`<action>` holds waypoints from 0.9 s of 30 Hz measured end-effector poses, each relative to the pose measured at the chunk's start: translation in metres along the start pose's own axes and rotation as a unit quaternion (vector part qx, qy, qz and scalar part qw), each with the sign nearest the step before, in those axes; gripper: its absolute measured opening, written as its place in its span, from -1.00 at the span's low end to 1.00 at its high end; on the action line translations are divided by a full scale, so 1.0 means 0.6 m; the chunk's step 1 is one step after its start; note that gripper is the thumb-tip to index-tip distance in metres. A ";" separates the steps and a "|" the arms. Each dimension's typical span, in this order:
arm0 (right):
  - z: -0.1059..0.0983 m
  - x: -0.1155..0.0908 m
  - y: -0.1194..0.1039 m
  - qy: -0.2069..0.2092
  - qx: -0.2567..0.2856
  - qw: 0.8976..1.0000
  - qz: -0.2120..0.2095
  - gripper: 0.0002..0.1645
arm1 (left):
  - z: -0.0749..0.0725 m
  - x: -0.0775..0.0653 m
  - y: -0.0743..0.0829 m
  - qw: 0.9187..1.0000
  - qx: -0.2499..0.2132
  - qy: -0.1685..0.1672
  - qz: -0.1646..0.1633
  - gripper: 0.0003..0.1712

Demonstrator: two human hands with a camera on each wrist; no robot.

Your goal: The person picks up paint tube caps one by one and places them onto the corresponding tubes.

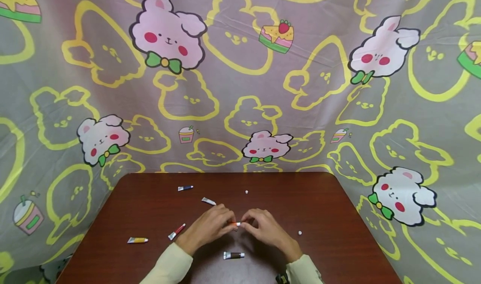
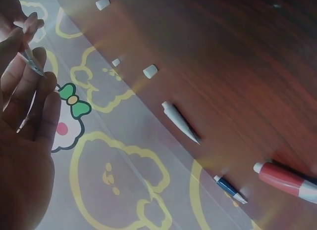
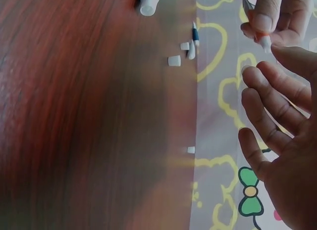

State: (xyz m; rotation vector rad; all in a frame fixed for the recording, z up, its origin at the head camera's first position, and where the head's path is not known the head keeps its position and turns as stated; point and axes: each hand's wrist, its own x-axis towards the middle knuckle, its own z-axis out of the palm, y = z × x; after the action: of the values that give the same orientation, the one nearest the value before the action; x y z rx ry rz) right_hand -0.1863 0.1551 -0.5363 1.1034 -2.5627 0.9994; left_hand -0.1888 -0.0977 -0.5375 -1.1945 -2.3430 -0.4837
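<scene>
My left hand [image 1: 214,223] pinches a small orange paint tube [image 1: 234,224] between thumb and fingers, its white end pointing right. In the right wrist view that tube's white tip [image 3: 266,44] shows, but I cannot tell if it is capped. My right hand [image 1: 267,229] is close to this tip, its thumb nearest. Its fingers are loosely bent, with a gap between thumb and fingertips in the right wrist view. Left of the left hand lies a red paint tube [image 1: 177,232]; a white paint tube [image 1: 208,201] lies beyond it. A dark brown paint tube [image 1: 234,255] lies nearer me.
A yellow tube [image 1: 137,240] lies at the left and a blue tube [image 1: 185,188] farther back. Loose white caps lie at the back [image 1: 246,191] and at the right [image 1: 299,233]. Behind the brown table [image 1: 319,200] hangs a patterned cloth [image 1: 240,83].
</scene>
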 end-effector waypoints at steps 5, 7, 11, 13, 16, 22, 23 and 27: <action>-0.005 -0.007 0.006 0.007 -0.016 1.000 -0.001 -0.91 | 0.001 -0.004 0.001 1.000 -0.003 -0.010 -0.010 -0.77; -0.007 -0.010 0.010 0.010 -0.019 1.000 -0.002 -0.90 | 0.003 -0.006 0.000 1.000 0.000 -0.013 -0.012 -0.77; -0.011 -0.017 0.021 0.020 -0.033 0.999 -0.008 -0.89 | 0.005 -0.011 -0.001 1.000 0.009 -0.019 -0.018 -0.78; -0.013 -0.021 0.026 0.023 -0.034 0.999 -0.008 -0.90 | 0.006 -0.014 -0.001 1.000 0.010 -0.021 -0.020 -0.78; -0.017 -0.026 0.034 0.026 -0.030 0.999 -0.005 -0.91 | 0.006 -0.017 0.000 0.999 0.010 -0.023 -0.022 -0.78; -0.025 -0.037 0.048 0.030 -0.030 0.999 0.008 -0.91 | 0.006 -0.025 -0.001 1.000 0.017 -0.017 -0.016 -0.76; -0.026 -0.039 0.050 0.032 -0.032 0.999 0.011 -0.90 | 0.007 -0.027 -0.001 1.000 0.019 -0.016 -0.013 -0.76; -0.032 -0.046 0.056 0.039 -0.036 0.998 0.016 -0.90 | 0.010 -0.034 -0.002 1.000 0.021 -0.016 -0.009 -0.76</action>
State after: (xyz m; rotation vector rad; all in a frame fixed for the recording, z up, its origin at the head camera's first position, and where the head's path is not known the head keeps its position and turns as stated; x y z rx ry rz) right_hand -0.1920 0.2000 -0.5501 0.9881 -2.5419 0.9293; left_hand -0.1811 -0.1088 -0.5536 -1.1702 -2.3820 -0.4215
